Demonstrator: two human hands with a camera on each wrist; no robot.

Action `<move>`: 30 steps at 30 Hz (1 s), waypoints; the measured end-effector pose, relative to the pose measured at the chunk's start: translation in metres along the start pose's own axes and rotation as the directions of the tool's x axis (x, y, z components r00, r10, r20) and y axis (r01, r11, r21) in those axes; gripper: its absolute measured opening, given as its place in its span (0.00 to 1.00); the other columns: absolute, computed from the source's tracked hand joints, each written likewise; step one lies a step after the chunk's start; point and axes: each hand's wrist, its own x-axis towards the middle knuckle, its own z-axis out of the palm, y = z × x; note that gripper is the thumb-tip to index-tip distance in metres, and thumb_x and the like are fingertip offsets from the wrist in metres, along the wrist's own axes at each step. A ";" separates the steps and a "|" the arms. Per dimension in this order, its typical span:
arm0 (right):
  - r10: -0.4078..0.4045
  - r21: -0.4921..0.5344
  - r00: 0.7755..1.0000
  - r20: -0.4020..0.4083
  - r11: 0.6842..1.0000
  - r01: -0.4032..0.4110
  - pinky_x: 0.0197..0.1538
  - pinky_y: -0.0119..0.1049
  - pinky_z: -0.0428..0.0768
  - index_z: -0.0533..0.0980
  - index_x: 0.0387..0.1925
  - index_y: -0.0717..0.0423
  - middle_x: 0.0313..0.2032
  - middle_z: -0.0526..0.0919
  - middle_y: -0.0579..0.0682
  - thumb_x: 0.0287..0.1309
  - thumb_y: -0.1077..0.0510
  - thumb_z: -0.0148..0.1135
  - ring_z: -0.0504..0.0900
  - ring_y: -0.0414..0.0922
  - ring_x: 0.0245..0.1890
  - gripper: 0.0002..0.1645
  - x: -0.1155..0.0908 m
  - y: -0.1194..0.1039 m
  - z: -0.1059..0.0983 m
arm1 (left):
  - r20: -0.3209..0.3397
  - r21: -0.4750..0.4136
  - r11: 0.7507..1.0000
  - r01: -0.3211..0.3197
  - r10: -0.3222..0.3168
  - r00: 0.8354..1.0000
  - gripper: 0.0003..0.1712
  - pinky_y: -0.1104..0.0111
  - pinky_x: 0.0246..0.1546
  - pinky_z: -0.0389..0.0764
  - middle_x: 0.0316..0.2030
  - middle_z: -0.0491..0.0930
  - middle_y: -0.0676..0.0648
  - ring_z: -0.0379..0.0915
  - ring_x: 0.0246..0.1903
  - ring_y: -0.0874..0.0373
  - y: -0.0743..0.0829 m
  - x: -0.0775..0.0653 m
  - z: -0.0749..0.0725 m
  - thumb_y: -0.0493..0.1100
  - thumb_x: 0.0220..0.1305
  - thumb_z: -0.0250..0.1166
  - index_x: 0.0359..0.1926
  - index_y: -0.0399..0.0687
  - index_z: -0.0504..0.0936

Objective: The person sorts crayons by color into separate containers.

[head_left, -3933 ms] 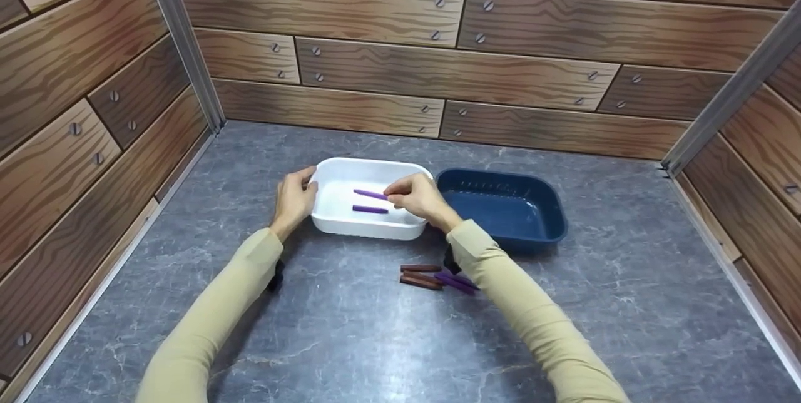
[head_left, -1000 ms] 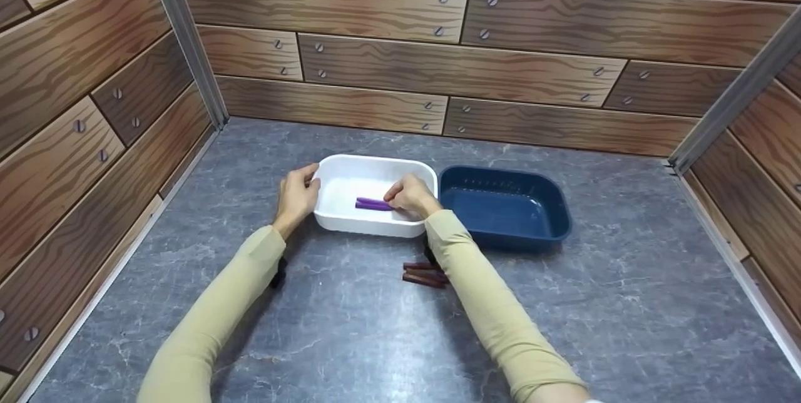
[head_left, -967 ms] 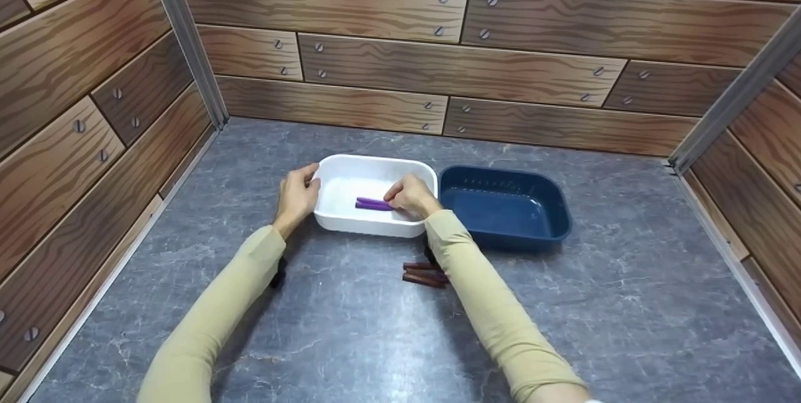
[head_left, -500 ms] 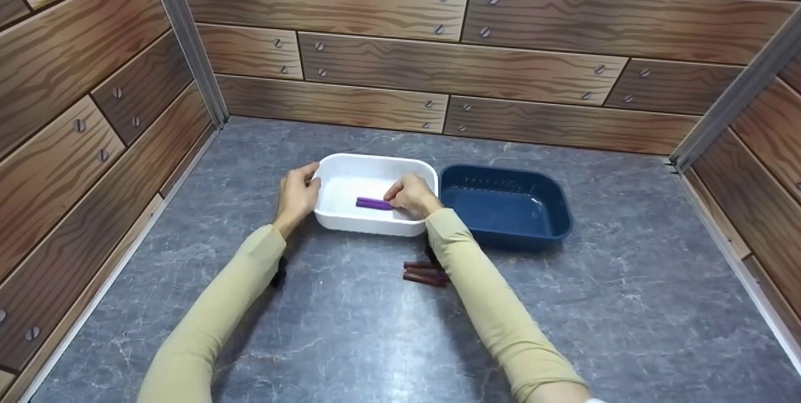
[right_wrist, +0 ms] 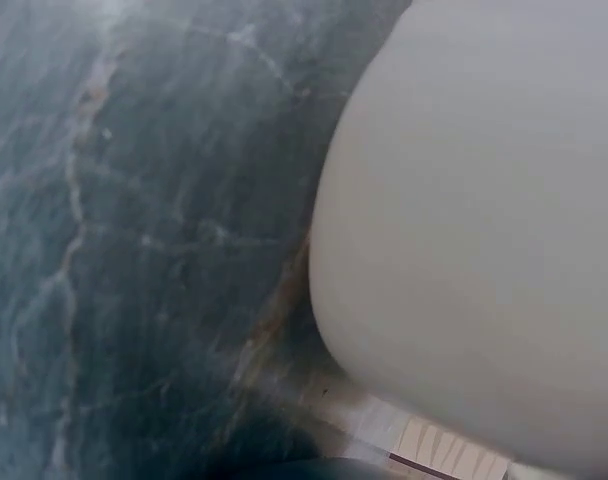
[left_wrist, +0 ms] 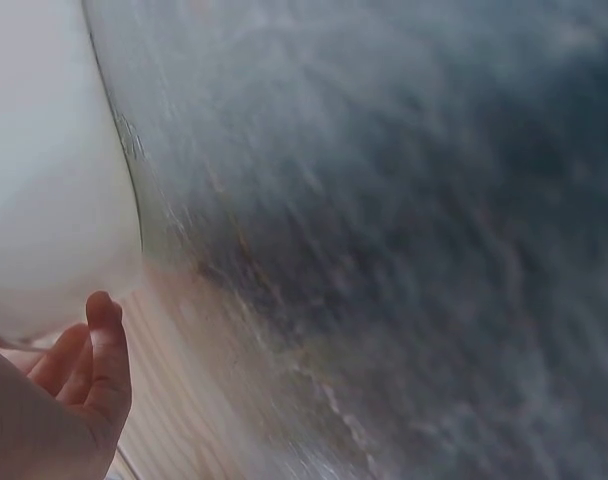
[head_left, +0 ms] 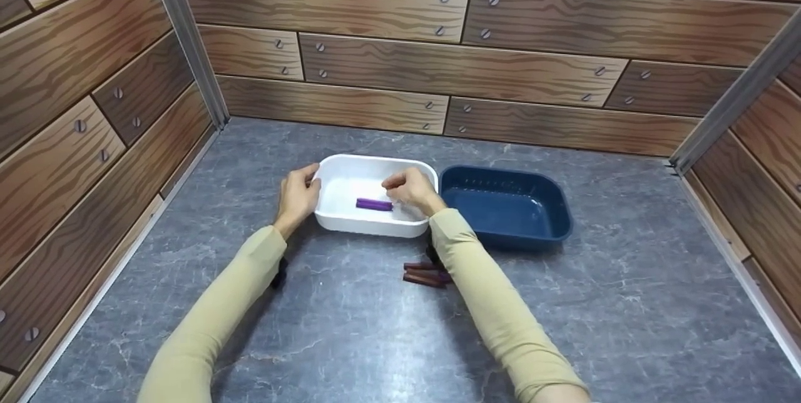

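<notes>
My left hand [head_left: 298, 193] rests at the left end of the white container [head_left: 375, 228], with fingers and thumb against its rim and wall. In the left wrist view, fingers [left_wrist: 108, 350] of that hand lie extended by the white wall. Two purple crayons [head_left: 374, 204] lie side by side on the container's floor. Just right of them and slightly raised, my right hand [head_left: 411, 189] hovers inside the container with loosely bent fingers and nothing visible between them. The right wrist view shows the container's outer wall [right_wrist: 464, 250], but not the hand.
A dark blue container [head_left: 500, 243] stands right beside the white one. In front, several brown crayons [head_left: 425, 278] lie on the grey marbled table [head_left: 350, 328]; the right sleeve partly covers this pile, where a bit of purple shows. Wood-patterned walls enclose the back and sides.
Earlier, the right hand held one purple crayon apart from the other; it then set it alongside. Since half a second ago, the right fingers have let go and lifted slightly. The left hand stays put.
</notes>
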 end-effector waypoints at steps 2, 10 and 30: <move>-0.024 0.059 1.000 0.005 0.998 0.024 0.46 0.29 0.79 0.84 0.45 0.66 0.45 0.87 0.61 0.55 0.70 0.63 0.82 0.42 0.41 0.15 0.001 0.001 -0.001 | 0.002 0.005 1.000 0.006 -0.006 1.000 0.24 0.58 0.54 0.80 0.56 0.80 0.37 0.80 0.54 0.47 0.000 0.000 0.000 0.36 0.68 0.54 0.64 0.37 0.74; -0.081 0.196 0.997 0.018 0.978 0.076 0.47 0.29 0.79 0.83 0.48 0.66 0.45 0.87 0.60 0.56 0.65 0.68 0.83 0.39 0.40 0.17 -0.003 -0.001 -0.006 | -0.003 0.014 1.000 -0.008 0.008 1.000 0.24 0.57 0.55 0.80 0.56 0.80 0.37 0.79 0.54 0.46 0.001 0.000 -0.001 0.36 0.69 0.54 0.64 0.36 0.74; -0.153 0.304 0.988 0.030 0.943 0.137 0.49 0.35 0.83 0.79 0.52 0.69 0.48 0.86 0.59 0.57 0.61 0.69 0.85 0.42 0.43 0.23 -0.039 0.009 -0.038 | -0.013 0.010 1.000 -0.014 0.014 1.000 0.23 0.56 0.56 0.78 0.55 0.81 0.36 0.80 0.54 0.46 0.001 -0.002 -0.001 0.36 0.67 0.55 0.63 0.37 0.76</move>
